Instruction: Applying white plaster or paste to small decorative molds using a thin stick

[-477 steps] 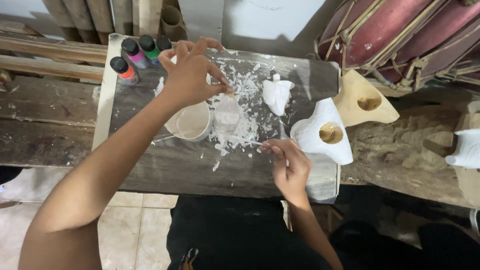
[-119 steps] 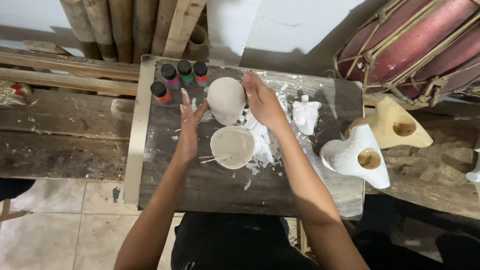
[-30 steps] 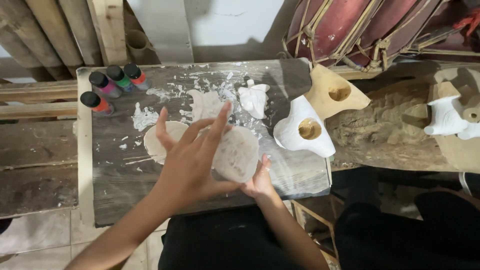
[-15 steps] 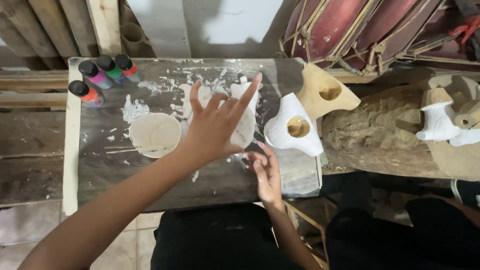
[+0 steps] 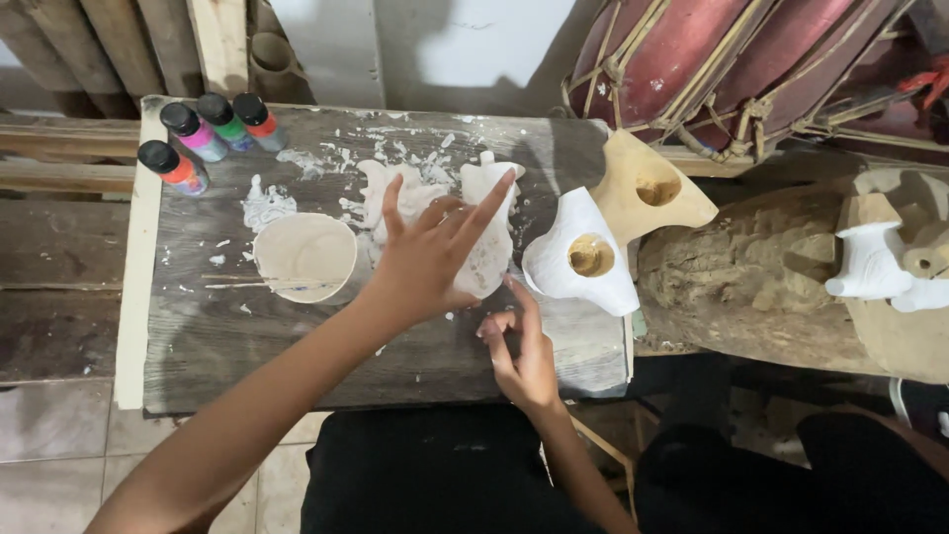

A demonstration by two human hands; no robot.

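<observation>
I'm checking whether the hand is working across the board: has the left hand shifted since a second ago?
Yes. The left hand has moved right along the board, away from the round bowl it covered, toward the white mask.

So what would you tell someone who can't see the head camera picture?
A person's left hand presses a white plaster shape on a wooden board, right hand beside it. A round bowl and four paint bottles sit further left.
</observation>
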